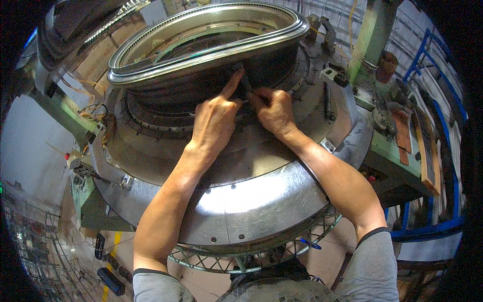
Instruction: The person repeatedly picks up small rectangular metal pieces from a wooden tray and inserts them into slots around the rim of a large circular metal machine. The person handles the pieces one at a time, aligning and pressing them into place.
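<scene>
Against the dark, fabric-like wall (171,95) of a large drum, my left hand (215,118) presses the tip of its outstretched index finger, just below the metal rim. Its other fingers are curled, with their tips hidden, and I see nothing held in it. Close beside it, my right hand (275,108) is closed in a pinch on a thin, dark, narrow tool (246,83), which points up toward the left fingertip. Its exact kind cannot be made out. A shiny grooved metal ring (211,54) tops the drum, tilted in my view.
A wide round metal table (241,199) surrounds the drum, with small clamp blocks (328,145) near its edge. Green machine posts (370,43) stand left and right. A wood-edged tray (426,151) and blue rack (427,229) lie to the right. Below is a lattice ring (216,262).
</scene>
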A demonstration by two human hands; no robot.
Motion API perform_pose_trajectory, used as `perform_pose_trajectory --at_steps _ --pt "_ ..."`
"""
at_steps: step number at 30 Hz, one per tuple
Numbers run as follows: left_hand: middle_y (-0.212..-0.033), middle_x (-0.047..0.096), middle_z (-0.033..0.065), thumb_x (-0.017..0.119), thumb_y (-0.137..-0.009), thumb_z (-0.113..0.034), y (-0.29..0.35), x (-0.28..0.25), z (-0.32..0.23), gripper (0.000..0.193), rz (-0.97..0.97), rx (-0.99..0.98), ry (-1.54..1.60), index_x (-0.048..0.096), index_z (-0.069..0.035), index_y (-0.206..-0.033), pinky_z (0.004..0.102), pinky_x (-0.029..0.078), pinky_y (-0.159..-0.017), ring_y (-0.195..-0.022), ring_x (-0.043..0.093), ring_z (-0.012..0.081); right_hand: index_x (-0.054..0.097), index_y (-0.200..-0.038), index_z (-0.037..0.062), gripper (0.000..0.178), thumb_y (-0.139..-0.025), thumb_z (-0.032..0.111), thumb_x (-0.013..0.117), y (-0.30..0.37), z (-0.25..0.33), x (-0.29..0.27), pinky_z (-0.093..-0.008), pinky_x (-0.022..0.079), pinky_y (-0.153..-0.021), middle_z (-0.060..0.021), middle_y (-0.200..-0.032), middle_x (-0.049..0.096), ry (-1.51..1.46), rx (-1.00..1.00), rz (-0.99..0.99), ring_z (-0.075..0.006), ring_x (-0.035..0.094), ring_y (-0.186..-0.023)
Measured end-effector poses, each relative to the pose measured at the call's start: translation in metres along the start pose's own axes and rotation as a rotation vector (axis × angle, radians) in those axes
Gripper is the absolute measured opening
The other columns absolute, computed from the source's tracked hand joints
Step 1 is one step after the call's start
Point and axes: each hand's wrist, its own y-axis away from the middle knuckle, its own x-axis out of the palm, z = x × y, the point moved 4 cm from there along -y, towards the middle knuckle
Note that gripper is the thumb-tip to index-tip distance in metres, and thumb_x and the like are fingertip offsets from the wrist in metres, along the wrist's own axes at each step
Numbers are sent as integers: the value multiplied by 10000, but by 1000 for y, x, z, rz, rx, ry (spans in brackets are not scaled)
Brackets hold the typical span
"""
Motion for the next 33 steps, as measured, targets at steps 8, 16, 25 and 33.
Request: perform_pose_trajectory --at_steps 8,16,25,33 --pt "-1504 480 133 621 -740 56 1 3 2 128 -69 54 -21 732 6 -779 404 626 -715 -799 739 349 761 -905 23 223 -728 95 647 -1 -3 1 -435 549 -710 -242 -827 703 -21 12 -5 -376 707 -734" --pt "-1515 464 131 614 -743 63 -3 1 0 144 -63 65 -20 741 8 -783 413 626 -708 -784 736 353 745 -918 -12 191 -890 173 707 -1 -6 3 -355 521 -630 -204 -788 724 89 -54 -16 -176 696 -672" --pt "-811 698 215 584 -761 52 -9 -17 10 796 153 -17 -235 432 -157 -1514 472 599 -659 -706 705 371 750 -913 -11 207 -783 150 732 3 7 8 -403 550 -711 -222 -863 729 53 32 8 -317 728 -765" --pt "-772 688 228 582 -813 -5 -5 -13 14 843 206 -51 -214 286 -205 -1576 476 599 -674 -718 703 386 717 -786 -64 219 -766 151 748 25 13 -2 -387 538 -654 -226 -731 705 209 66 51 -212 688 -651"
